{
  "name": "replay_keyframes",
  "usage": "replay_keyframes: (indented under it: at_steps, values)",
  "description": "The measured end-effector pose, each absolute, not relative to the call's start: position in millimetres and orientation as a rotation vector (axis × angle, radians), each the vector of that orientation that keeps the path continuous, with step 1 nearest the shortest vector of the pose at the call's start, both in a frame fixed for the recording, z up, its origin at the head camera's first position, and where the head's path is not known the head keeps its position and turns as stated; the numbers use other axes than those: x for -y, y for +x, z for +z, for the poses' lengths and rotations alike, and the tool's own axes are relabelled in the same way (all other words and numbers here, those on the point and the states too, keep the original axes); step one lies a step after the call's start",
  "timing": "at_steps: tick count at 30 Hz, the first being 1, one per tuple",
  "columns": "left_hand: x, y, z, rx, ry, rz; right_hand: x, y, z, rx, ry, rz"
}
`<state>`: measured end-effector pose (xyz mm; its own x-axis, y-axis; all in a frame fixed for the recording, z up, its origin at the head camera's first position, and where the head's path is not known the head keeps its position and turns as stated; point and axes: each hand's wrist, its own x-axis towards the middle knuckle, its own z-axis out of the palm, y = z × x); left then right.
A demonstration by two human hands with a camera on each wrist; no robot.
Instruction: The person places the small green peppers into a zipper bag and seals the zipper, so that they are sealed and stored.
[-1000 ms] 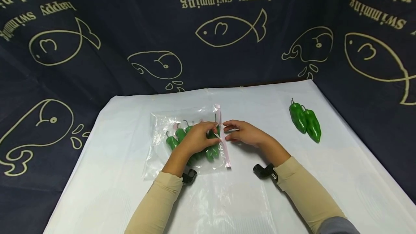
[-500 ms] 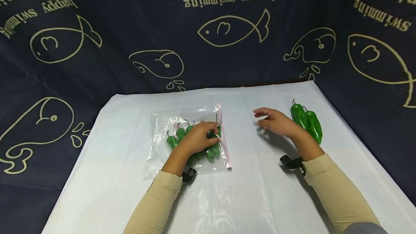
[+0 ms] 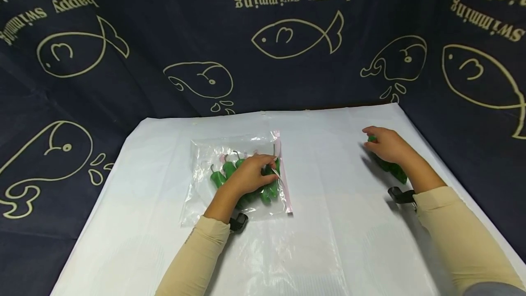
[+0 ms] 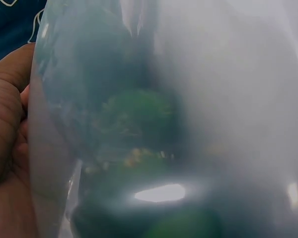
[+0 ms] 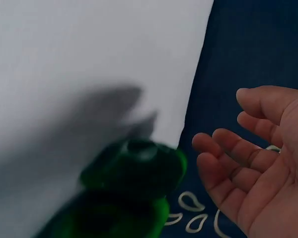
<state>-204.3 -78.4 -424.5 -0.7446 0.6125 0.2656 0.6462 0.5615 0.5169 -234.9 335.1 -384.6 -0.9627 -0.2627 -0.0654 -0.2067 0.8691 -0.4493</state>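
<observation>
A clear zip bag (image 3: 197, 204) with a pink closure strip lies flat left of the table's middle, several green peppers (image 3: 218, 178) inside it. Near its opening, my left hand (image 3: 249, 176) pinches the edge of the plastic. The left wrist view is filled by cloudy bag film (image 4: 228, 99), with blurred green behind it and the left hand (image 4: 7, 124) at its side. At the right, my right hand (image 3: 388, 145) is over two green peppers (image 3: 397, 173) and partly hides them. In the right wrist view, its fingers are loosely bent, apart from the peppers (image 5: 139, 171).
A white sheet covers the table (image 3: 328, 241). Behind and beside it hangs a dark blue curtain (image 3: 296, 86) printed with fish, whales and lettering. The two peppers lie near the table's right edge.
My right hand has left the bag's opening and moved right to the two loose peppers, now partly covering them. My left hand has stayed on the bag's edge.
</observation>
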Motion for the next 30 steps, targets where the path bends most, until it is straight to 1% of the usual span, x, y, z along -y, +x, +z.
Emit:
replay_keyframes:
  at_steps: [7,12,17,23,30]
  values:
    - [77,-204,-427,2.719,-1.081,-0.961,-362,-246,-390,-2.988,-0.247,-0.511]
    - [78,-202,-429,2.737,-1.055,-0.976,-371,-251,-393,-2.979,-0.194,-0.425]
    - [78,-203,-430,2.724,-1.046,-0.981,-372,-256,-395,-2.953,-0.230,-0.387]
    - [79,-205,-432,2.702,-1.057,-0.989,-368,-261,-397,-2.945,-0.214,-0.381]
    - [79,-204,-431,2.704,-1.038,-1.016,-361,-261,-395,-2.961,-0.228,-0.333]
